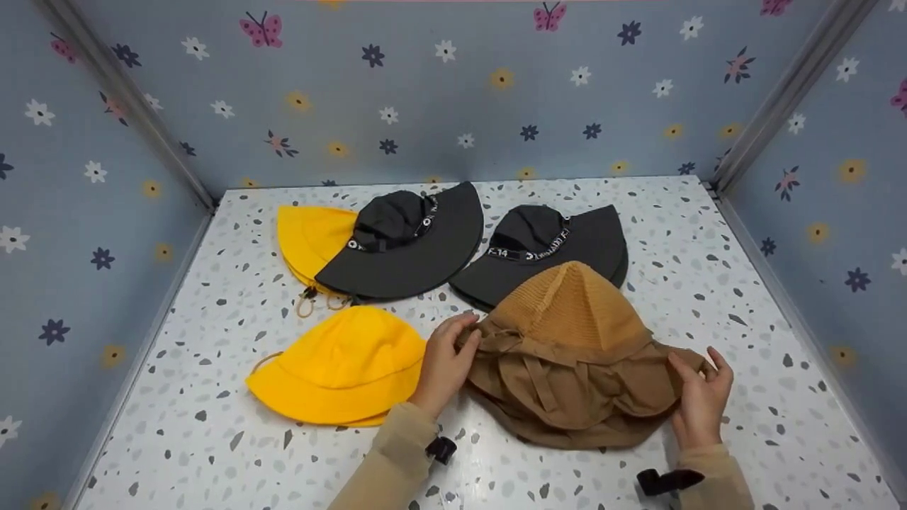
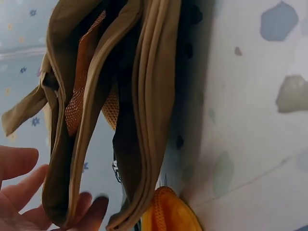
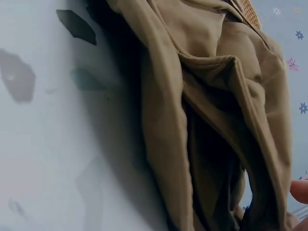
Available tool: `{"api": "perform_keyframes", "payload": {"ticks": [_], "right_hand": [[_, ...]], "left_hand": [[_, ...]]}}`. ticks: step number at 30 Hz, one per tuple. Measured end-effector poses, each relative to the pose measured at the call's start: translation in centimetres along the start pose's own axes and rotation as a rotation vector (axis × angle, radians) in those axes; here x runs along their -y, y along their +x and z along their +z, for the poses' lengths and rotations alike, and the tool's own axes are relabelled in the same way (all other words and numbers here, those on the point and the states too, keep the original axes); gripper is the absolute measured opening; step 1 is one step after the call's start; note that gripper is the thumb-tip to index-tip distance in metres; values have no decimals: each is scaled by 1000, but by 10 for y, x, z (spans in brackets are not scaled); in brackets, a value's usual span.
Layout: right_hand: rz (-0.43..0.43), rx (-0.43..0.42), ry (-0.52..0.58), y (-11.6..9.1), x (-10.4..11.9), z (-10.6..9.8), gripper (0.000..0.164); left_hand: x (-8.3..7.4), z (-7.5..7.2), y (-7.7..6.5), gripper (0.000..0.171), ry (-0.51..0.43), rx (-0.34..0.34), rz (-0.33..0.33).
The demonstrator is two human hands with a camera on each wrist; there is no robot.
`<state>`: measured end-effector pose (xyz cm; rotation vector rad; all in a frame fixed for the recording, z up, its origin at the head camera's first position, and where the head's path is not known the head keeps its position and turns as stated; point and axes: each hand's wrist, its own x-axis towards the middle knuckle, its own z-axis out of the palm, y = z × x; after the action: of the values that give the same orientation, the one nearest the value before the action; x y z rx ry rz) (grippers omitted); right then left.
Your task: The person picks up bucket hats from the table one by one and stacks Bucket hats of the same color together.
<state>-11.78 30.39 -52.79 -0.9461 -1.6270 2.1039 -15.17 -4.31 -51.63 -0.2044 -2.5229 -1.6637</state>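
A brown bucket hat [image 1: 567,382] with a tan mesh crown [image 1: 574,312] stands at the front right, its soft brim folded in loose waves. At its left edge, my left hand [image 1: 445,365] pinches the brim between thumb and fingers. My right hand [image 1: 703,397] grips the opposite edge in the same way. Several layers of brown fabric [image 2: 159,96] hang close together in the left wrist view; whether they belong to one hat or more, I cannot tell. In the right wrist view the brim [image 3: 163,120] droops close above the table, and only a fingertip [image 3: 299,191] shows.
Left of the brown hat lies a yellow bucket hat [image 1: 347,368]. Behind are two dark grey wide-brimmed hats, one on the left [image 1: 418,258] and one on the right [image 1: 553,244], plus another yellow hat [image 1: 312,237] partly covered. Patterned walls [image 1: 453,92] surround the speckled table [image 1: 191,425].
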Motion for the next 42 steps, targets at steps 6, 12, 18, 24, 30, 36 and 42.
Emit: {"api": "perform_keyframes", "payload": {"ticks": [6,12,18,24,30,36,42], "right_hand": [[-186,30,-273,-8,0,3,62],[-520,174,-512,-19,-2,12,51],[-767,308,-782,-20,-11,25,49],[-668,442,-982,-17,-15,31,56],[-531,544,-1017,-9,-15,32,61],[-450,619,-1002,-2,-11,31,63],[-443,659,-1027,1,-10,29,64]], "left_hand": [[-8,11,-5,33,278,-13,178],[-12,20,-8,42,544,16,244],[-10,25,-10,41,677,60,265],[-5,27,-10,45,751,126,260],[-1,27,-8,46,757,201,233],[2,28,-7,46,791,217,236],[7,31,-5,46,789,251,219]]}}
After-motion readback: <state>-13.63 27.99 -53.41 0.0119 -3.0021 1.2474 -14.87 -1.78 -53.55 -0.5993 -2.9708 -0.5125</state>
